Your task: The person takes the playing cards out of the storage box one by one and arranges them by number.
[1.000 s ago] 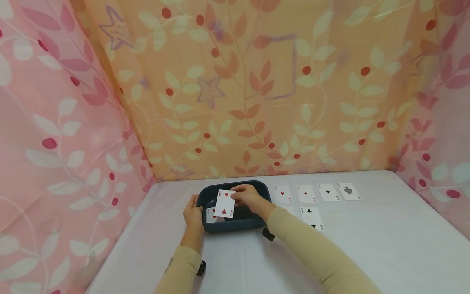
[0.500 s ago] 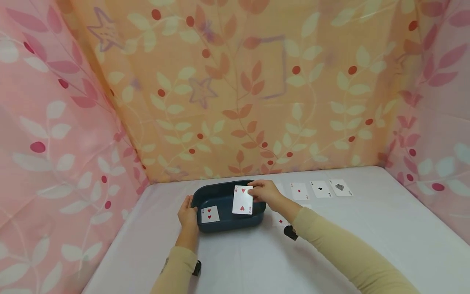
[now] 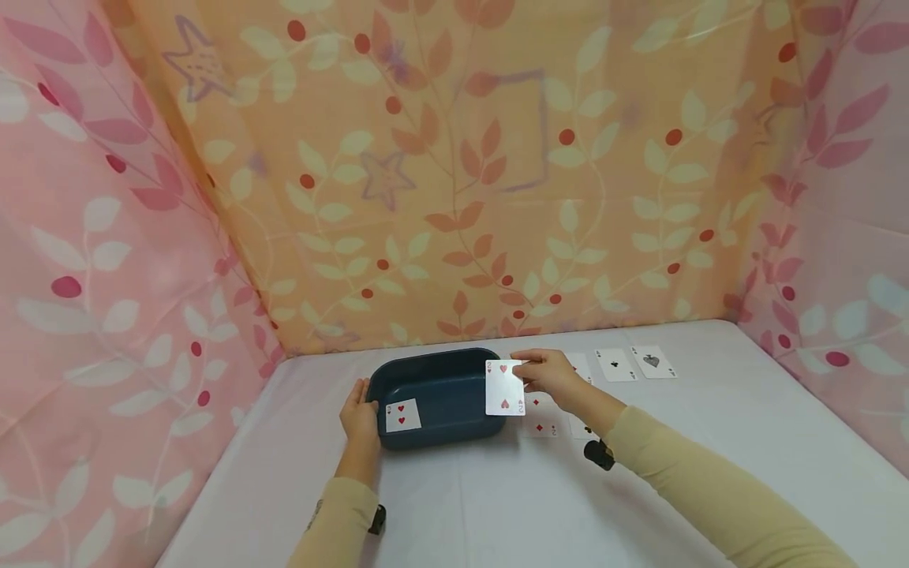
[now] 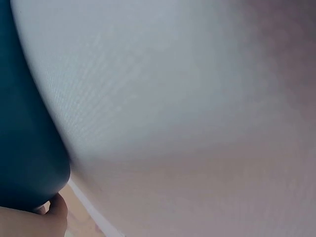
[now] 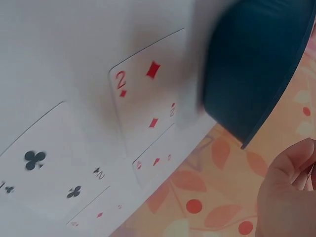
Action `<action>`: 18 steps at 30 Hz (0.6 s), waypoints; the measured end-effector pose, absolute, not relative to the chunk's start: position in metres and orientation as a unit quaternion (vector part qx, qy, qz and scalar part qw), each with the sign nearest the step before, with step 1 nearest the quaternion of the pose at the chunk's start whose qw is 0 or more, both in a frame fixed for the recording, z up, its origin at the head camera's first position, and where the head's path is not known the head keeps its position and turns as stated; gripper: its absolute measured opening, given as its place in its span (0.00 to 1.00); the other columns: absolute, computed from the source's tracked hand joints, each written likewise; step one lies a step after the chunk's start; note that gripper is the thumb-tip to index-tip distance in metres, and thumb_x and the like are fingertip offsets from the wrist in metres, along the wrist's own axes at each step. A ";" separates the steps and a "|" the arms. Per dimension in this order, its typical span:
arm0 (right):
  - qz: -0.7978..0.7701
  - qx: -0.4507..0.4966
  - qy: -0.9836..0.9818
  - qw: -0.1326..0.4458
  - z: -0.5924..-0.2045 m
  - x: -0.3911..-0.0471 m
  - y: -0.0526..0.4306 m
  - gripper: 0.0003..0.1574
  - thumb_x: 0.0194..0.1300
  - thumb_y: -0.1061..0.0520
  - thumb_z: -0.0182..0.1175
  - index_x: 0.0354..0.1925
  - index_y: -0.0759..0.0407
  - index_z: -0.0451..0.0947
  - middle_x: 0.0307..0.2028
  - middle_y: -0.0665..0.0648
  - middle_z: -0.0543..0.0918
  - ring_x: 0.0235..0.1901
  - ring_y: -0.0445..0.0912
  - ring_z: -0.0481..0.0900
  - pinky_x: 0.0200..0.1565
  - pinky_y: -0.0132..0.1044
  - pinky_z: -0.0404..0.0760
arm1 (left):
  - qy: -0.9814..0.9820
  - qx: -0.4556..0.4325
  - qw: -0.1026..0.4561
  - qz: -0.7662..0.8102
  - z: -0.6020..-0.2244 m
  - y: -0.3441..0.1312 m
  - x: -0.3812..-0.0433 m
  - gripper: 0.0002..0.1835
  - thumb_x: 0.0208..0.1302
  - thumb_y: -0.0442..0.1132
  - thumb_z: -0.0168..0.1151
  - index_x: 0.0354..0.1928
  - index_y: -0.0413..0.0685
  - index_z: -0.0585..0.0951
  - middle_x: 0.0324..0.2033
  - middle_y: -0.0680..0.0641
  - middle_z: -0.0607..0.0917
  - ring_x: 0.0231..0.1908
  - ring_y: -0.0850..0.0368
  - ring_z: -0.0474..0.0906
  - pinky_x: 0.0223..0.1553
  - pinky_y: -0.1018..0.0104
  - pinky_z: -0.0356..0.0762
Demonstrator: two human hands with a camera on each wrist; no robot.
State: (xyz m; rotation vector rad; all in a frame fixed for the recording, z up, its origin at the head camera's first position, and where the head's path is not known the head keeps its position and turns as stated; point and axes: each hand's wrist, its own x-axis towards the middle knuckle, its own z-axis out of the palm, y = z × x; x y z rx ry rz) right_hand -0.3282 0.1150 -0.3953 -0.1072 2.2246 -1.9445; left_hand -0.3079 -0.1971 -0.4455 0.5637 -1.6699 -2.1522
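Observation:
A dark blue plastic tub (image 3: 446, 394) sits on the white table, and my left hand (image 3: 359, 422) grips its left end, thumb over the rim. One red heart card (image 3: 403, 416) lies inside at the left; its number is too small to read. Over the tub's right end, my right hand (image 3: 555, 379) pinches a two of hearts (image 3: 503, 393) by its right edge. Below that hand lie a two of diamonds (image 5: 148, 89) and a two of clubs (image 5: 49, 163), partly covered by the hand and wrist in the head view.
Behind the right hand are an ace of clubs (image 3: 615, 365) and an ace of spades (image 3: 653, 362). An ace of diamonds (image 5: 98, 215) shows in the right wrist view. Patterned curtains (image 3: 454, 197) stand along the back and sides of the table.
My right hand has carried the two of hearts rightward, from above the heart card to the tub's right end, uncovering that card. My left hand stays on the tub; the head view has shifted slightly.

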 end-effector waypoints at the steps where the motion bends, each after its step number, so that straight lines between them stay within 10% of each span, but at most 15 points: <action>1: -0.654 -0.037 0.750 0.092 -0.395 -0.328 0.118 0.25 0.66 0.63 0.60 0.60 0.71 0.73 0.40 0.60 0.84 0.30 0.45 0.78 0.35 0.33 0.82 | -0.591 0.202 0.177 -0.761 -0.446 -0.197 -0.308 0.34 0.63 0.15 0.38 0.73 0.36 0.57 0.70 0.40 0.62 0.71 0.51 0.55 0.70 0.61 0.52; 18: -0.642 -0.031 0.762 0.078 -0.395 -0.320 0.163 0.28 0.66 0.63 0.59 0.61 0.76 0.69 0.33 0.56 0.81 0.28 0.43 0.76 0.34 0.32 0.82 | -0.601 0.199 0.177 -0.753 -0.447 -0.199 -0.308 0.34 0.64 0.16 0.38 0.73 0.36 0.56 0.70 0.40 0.62 0.71 0.51 0.54 0.70 0.62 0.50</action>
